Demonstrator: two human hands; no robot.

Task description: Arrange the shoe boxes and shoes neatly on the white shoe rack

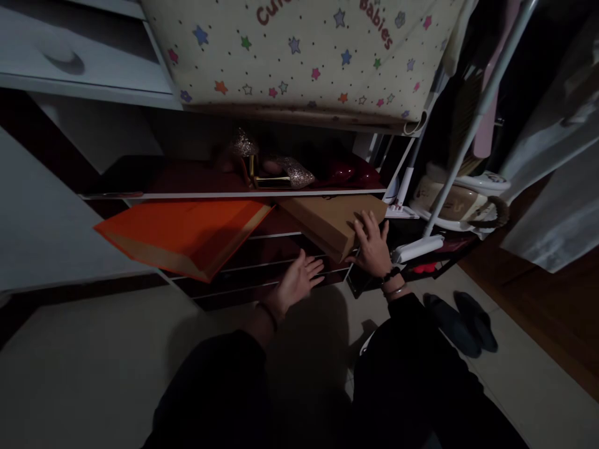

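A brown cardboard box [327, 219] juts out tilted from a low shelf [262, 194] of a dark shoe rack. My right hand [373, 242] rests on the box's near right corner, fingers spread against it. My left hand [299, 279] hovers open, palm up, just below and left of the box, touching nothing. An orange box lid [185, 232] sticks out of the rack to the left. Glittery high heels [290, 171] and dark red shoes [349, 171] stand on the shelf above the box.
A star-patterned cream fabric bin [304, 56] hangs over the rack. White drawers [70, 56] are at upper left. A white metal stand [468, 131] with slippers [461, 199] is at right. Dark slippers [461, 321] lie on the tiled floor.
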